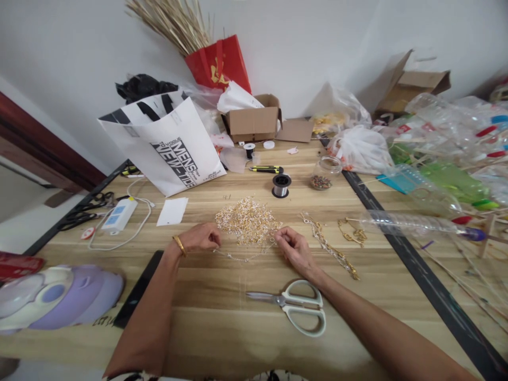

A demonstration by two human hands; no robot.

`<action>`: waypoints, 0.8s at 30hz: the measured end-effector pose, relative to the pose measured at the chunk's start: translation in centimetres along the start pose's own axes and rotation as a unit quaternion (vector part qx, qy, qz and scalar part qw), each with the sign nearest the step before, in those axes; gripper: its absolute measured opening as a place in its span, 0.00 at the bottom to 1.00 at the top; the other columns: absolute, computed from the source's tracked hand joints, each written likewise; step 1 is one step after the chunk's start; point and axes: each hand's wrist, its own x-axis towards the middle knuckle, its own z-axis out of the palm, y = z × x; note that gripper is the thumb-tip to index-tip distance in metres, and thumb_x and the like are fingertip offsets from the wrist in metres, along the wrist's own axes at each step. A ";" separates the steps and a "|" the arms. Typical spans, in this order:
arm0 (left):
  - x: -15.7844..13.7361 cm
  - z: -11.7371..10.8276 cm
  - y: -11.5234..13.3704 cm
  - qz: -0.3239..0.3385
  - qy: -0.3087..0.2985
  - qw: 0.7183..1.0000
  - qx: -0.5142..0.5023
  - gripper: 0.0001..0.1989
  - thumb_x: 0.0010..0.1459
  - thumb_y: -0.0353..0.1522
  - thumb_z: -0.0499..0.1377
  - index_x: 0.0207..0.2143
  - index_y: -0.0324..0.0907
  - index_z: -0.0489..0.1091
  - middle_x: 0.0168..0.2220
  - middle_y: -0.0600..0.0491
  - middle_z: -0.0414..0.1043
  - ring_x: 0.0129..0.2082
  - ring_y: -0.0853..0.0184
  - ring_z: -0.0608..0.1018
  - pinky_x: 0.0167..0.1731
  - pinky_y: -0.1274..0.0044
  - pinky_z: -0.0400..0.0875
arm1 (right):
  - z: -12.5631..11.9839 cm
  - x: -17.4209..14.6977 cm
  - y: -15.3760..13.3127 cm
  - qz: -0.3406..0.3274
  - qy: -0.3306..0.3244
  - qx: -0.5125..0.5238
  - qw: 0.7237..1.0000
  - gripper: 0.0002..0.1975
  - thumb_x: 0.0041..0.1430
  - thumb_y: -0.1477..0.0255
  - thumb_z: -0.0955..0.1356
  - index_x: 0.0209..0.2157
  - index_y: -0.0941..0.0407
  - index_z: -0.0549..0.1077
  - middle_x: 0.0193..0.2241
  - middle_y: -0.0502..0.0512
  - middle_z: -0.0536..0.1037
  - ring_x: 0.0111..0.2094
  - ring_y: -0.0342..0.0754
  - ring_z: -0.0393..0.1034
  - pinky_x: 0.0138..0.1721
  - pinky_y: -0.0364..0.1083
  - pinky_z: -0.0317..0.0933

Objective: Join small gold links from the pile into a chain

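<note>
My left hand is closed at the left end of a thin beaded strand, which sags across the wood between both hands. Opposite it, my right hand pinches near the strand's other end, by a small ring-like piece. Just beyond the strand lies a heap of small gold and clear beads. White-handled scissors rest nearer to me, blades pointing left. To the right are a finished-looking gold and silver beaded strand and a bunched gold strand.
A wire spool, a yellow-black cutter and a jar of beads stand behind the heap. At left are a white paper bag, a power strip and a dark phone. Plastic bottles crowd the right.
</note>
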 end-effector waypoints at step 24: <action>-0.7 0.1 0.6 -0.053 -0.003 0.994 0.094 0.07 0.40 0.26 0.56 0.21 0.40 0.74 0.22 0.54 0.73 0.23 0.70 0.71 0.23 0.82 0.58 | 0.1 -0.5 -0.1 -0.067 -0.073 -0.120 0.988 0.08 0.60 0.68 0.61 0.30 0.57 0.65 0.17 0.44 0.60 0.19 0.39 0.53 0.21 0.39 0.49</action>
